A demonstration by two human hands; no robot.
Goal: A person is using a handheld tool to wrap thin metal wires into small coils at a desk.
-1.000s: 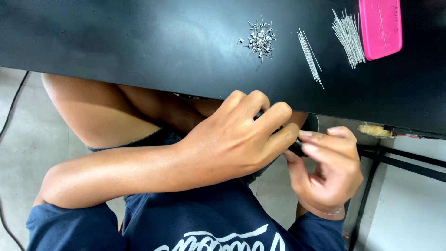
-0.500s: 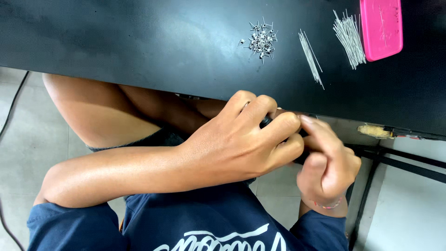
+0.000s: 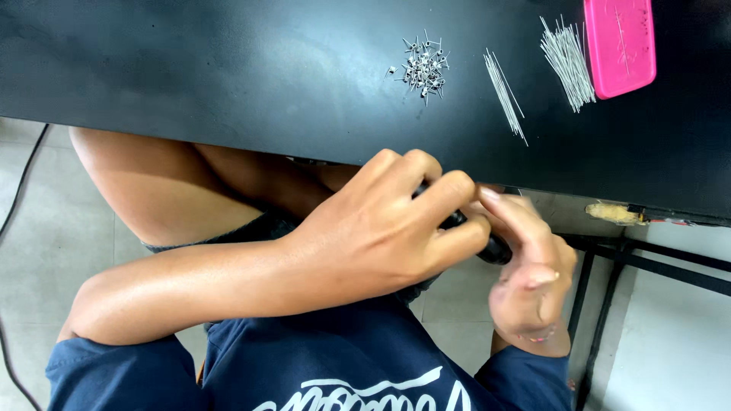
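My left hand [image 3: 381,236] is curled around a small black cylindrical tool [image 3: 495,250], just below the front edge of the black table [image 3: 190,76]. Most of the tool is hidden under its fingers; only one dark end shows. My right hand [image 3: 533,281] meets it from the right, with its fingers laid over that end of the tool. Both hands hover over my lap, apart from the things on the table.
On the table lie a small pile of tiny metal parts [image 3: 422,67], a few thin metal pins [image 3: 504,93], a bigger bundle of pins [image 3: 567,61] and a pink tray [image 3: 620,46]. Black table legs [image 3: 647,262] stand at the right, and a cable [image 3: 19,198] runs over the tiled floor at the left.
My right hand has moved up and left, closing onto the end of the black tool. My left hand has tightened its grip and barely shifted.
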